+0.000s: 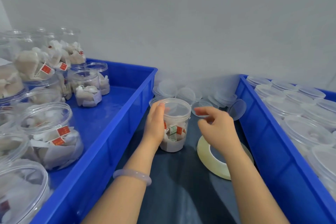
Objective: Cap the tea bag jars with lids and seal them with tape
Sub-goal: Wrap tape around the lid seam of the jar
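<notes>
Jar [175,141] gripped by left hand [156,123]; right hand [218,130] pinches lid [202,105].

Left hand [156,123] curls sideways; right hand [216,129] pinches.

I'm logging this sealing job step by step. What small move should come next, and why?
Probably carry the right hand across to the rim of the tea bag jar. The left hand grips that jar, which looks already capped, while the right pinches a small clear piece beside it; tape or lid, I cannot tell.
</notes>
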The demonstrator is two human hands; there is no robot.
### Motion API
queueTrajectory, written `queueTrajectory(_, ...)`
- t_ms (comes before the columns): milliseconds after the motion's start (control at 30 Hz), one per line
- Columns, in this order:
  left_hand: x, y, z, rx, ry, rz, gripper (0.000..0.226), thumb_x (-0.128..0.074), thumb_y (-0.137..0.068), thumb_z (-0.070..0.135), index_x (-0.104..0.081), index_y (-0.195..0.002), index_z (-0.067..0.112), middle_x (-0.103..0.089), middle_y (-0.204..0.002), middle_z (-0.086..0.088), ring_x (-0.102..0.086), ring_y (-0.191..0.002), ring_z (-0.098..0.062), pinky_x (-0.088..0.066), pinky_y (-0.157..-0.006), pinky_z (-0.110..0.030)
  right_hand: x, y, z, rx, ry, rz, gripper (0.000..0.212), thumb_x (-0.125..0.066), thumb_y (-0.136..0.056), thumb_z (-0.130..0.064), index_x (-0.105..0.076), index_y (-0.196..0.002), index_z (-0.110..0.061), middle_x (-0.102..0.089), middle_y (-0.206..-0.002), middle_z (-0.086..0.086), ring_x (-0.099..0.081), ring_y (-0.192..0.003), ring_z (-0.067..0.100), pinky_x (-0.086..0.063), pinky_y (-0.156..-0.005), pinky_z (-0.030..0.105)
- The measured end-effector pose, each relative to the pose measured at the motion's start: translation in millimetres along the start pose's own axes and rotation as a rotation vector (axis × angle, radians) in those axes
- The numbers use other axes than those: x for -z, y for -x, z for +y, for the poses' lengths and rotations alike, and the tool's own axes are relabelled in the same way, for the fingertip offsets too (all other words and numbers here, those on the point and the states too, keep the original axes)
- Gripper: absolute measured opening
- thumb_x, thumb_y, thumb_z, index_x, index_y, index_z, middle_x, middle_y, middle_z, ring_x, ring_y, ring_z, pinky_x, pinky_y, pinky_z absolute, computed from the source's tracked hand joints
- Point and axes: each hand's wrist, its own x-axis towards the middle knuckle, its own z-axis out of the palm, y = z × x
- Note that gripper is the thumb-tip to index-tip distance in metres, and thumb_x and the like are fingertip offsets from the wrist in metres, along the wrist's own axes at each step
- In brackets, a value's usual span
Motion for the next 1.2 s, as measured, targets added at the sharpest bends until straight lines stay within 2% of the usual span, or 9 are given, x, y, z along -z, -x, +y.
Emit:
queueTrajectory(67,0,1,-1,-0.015,0.002,-0.005,0.046,-0.038,-0.082,0.049,-0.061,-0.116,0.028,-0.066,-0.111,0.007,-0.059,-0.108,-0.012,-0.047,-0.096,-0.037,-2,3,-8,0.064,-0.217,0.015,0.040,-0.053,-0.078,-0.001,-0.069,-0.096,-0.033,-0.069,-0.093,-0.015,-0.062,-0.081,-0.001,-0.045,-0.070,0.012)
queueTrajectory(167,-1,1,-5,-0.058,0.025,0.018,0.025,-0.037,-0.096,0.037,-0.059,-0.108,0.033,-0.063,-0.108,0.011,-0.058,-0.105,-0.005,-0.047,-0.088,-0.025,-21,10,-7,0.139,-0.301,0.080,0.038,-0.063,-0.075,0.002,-0.071,-0.095,-0.029,-0.067,-0.095,-0.012,-0.063,-0.083,-0.007,-0.045,-0.070,0.004)
queueTrajectory(233,-1,2,-6,-0.070,0.030,0.041,0.022,-0.036,-0.100,0.028,-0.057,-0.100,0.036,-0.061,-0.104,0.017,-0.057,-0.095,0.007,-0.044,-0.076,-0.012,-34,11,-1,0.146,-0.380,0.122,0.036,-0.070,-0.075,0.000,-0.072,-0.093,-0.031,-0.066,-0.100,-0.016,-0.065,-0.092,-0.002,-0.049,-0.080,0.010)
queueTrajectory(333,-2,2,-5,-0.069,0.011,0.023,0.021,-0.035,-0.100,0.027,-0.054,-0.100,0.037,-0.060,-0.102,0.019,-0.057,-0.089,0.013,-0.043,-0.069,-0.007,-43,8,7,0.100,-0.460,0.144,0.029,-0.074,-0.078,-0.003,-0.074,-0.104,-0.016,-0.067,-0.111,-0.009,-0.065,-0.103,0.010,-0.051,-0.091,0.023)
queueTrajectory(433,-1,1,-5,-0.077,0.002,0.011,0.021,-0.034,-0.101,0.028,-0.053,-0.102,0.038,-0.060,-0.106,0.016,-0.056,-0.099,0.003,-0.044,-0.078,-0.014,-46,9,10,0.121,-0.555,0.192,0.029,-0.072,-0.079,0.001,-0.073,-0.095,-0.024,-0.069,-0.108,-0.005,-0.066,-0.097,0.004,-0.050,-0.082,0.016)
queueTrajectory(533,-1,1,-6,-0.076,-0.011,0.009,0.021,-0.033,-0.102,0.030,-0.052,-0.105,0.037,-0.060,-0.110,0.013,-0.056,-0.107,-0.006,-0.045,-0.089,-0.026,-46,8,11,0.158,-0.608,0.232,0.026,-0.069,-0.080,0.003,-0.073,-0.090,-0.021,-0.071,-0.103,-0.001,-0.066,-0.092,0.001,-0.049,-0.076,0.011)
queueTrajectory(733,-3,3,-4,-0.062,-0.029,0.029,0.021,-0.033,-0.101,0.030,-0.052,-0.104,0.040,-0.060,-0.112,0.010,-0.055,-0.111,-0.011,-0.045,-0.096,-0.034,-52,9,13,0.261,-0.440,0.318,0.026,-0.065,-0.084,0.002,-0.068,-0.075,-0.023,-0.070,-0.100,-0.008,-0.064,-0.091,0.000,-0.047,-0.075,0.011)
queueTrajectory(967,0,1,-4,-0.080,-0.044,0.031,0.024,-0.032,-0.101,0.029,-0.054,-0.110,0.033,-0.061,-0.108,0.012,-0.056,-0.106,-0.006,-0.044,-0.085,-0.024,-39,5,25,0.262,-0.530,0.146,0.026,-0.066,-0.075,0.004,-0.063,-0.061,-0.018,-0.070,-0.099,-0.013,-0.068,-0.091,0.010,-0.053,-0.078,0.022)
queueTrajectory(1200,3,-1,-7,-0.081,-0.016,-0.022,0.032,-0.035,-0.087,0.046,-0.056,-0.108,0.036,-0.061,-0.109,0.013,-0.056,-0.104,-0.002,-0.044,-0.082,-0.023,-42,-1,28,0.253,-0.522,0.155,0.027,-0.061,-0.085,0.004,-0.065,-0.071,-0.019,-0.068,-0.100,-0.010,-0.063,-0.088,0.000,-0.046,-0.072,0.009)
